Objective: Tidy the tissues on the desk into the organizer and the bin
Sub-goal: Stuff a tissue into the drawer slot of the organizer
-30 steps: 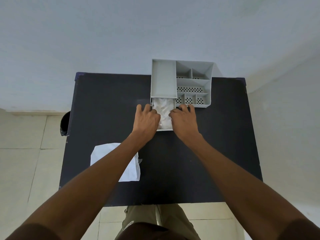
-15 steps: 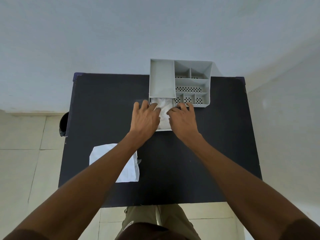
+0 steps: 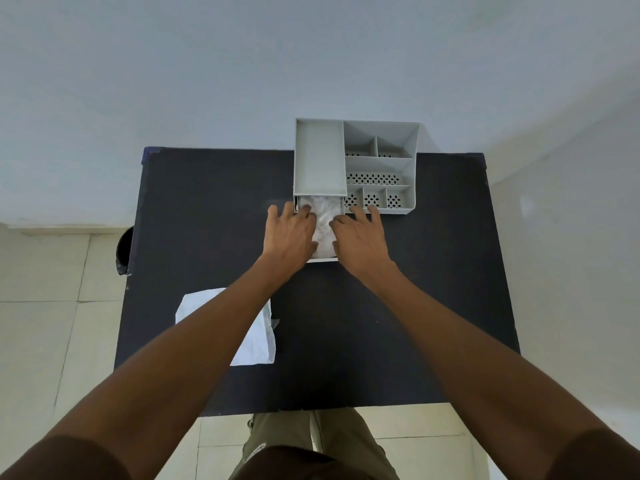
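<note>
A grey organizer (image 3: 381, 161) stands at the far edge of the black desk (image 3: 207, 216). Its drawer (image 3: 322, 259) is pulled out toward me and holds crumpled white tissues (image 3: 323, 220). My left hand (image 3: 291, 233) lies flat over the drawer's left side, fingers spread on the tissues. On the drawer's right side my right hand (image 3: 362, 237) also rests flat, fingertips near the organizer's front. A flat white tissue (image 3: 256, 344) lies on the desk near left, partly under my left forearm. A dark bin (image 3: 123, 251) peeks out past the desk's left edge.
The organizer has a long tray on the left and several perforated compartments on the right. A pale wall rises behind the desk. Tiled floor shows left and below the desk; my legs are at the near edge.
Both hands have slid slightly toward the organizer, and less of the drawer and its tissues shows than before.
</note>
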